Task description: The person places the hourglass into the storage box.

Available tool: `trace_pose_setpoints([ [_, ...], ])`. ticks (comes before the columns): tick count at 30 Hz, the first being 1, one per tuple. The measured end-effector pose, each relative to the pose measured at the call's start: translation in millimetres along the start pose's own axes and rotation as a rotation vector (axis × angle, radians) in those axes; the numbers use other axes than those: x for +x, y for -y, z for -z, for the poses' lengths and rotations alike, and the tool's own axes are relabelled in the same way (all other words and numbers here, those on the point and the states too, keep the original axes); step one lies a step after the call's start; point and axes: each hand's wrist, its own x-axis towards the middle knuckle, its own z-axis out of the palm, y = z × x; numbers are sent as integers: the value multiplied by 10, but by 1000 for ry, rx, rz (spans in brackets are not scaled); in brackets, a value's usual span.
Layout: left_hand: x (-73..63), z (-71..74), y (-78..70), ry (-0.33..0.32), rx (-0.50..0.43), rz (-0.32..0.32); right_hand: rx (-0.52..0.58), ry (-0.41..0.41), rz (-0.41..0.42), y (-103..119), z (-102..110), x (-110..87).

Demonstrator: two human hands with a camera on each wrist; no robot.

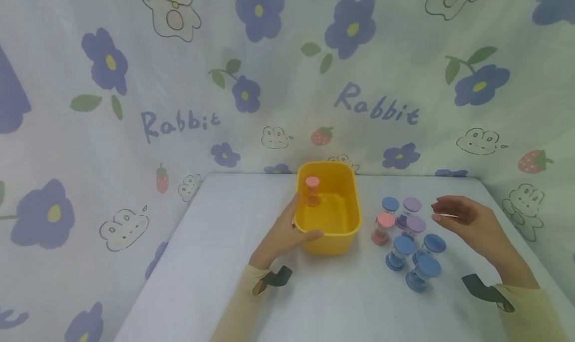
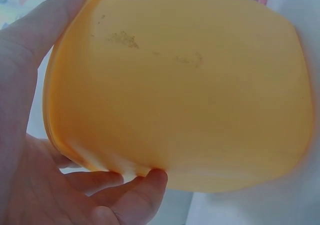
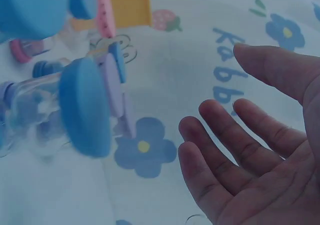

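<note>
My left hand (image 1: pixel 287 232) grips a yellow plastic bin (image 1: pixel 332 244) at its near left corner, thumb over the near rim and fingers along the left side. Inside the bin, a pink hourglass (image 1: pixel 312 182) stands by the left wall. The left wrist view is mostly filled by the bin's outer wall (image 2: pixel 190 95). To the right, my right hand (image 1: pixel 469 222) hangs in the air with its fingers spread and nothing in it. It is nearest to the purple hourglasses (image 1: pixel 412 204). The right wrist view has a blue hourglass (image 3: pixel 85 107) beside the open fingers.
Right of the bin, a cluster of hourglasses stands on the white table (image 1: pixel 328 302): a pink one (image 1: pixel 385 221), purple ones, and several blue ones (image 1: pixel 428 266). A patterned cloth (image 1: pixel 287 82) with flowers and rabbits hangs behind the table and along its sides.
</note>
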Motion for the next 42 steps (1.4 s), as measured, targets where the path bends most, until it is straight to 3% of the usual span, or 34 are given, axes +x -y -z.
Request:
trace_pose_setpoints([
  [6,16,20,3,5,-6,-24,-9,-2,10,-194,-22,-119],
  [15,0,22,16,-1,9,-15,81,45,14,-463,-105,-329],
  [20,-22,-9,46,19,-14,-39,45,77,-14,-563,-192,-462],
  [28,-68,-45,58,16,-12,-22,-61,114,-150,-607,-258,-556],
  [37,-41,-17,21,10,-1,-31,-82,112,-173,-578,-291,-541],
  [42,-28,15,9,14,-8,-41,-92,126,-231,-541,-314,-525],
])
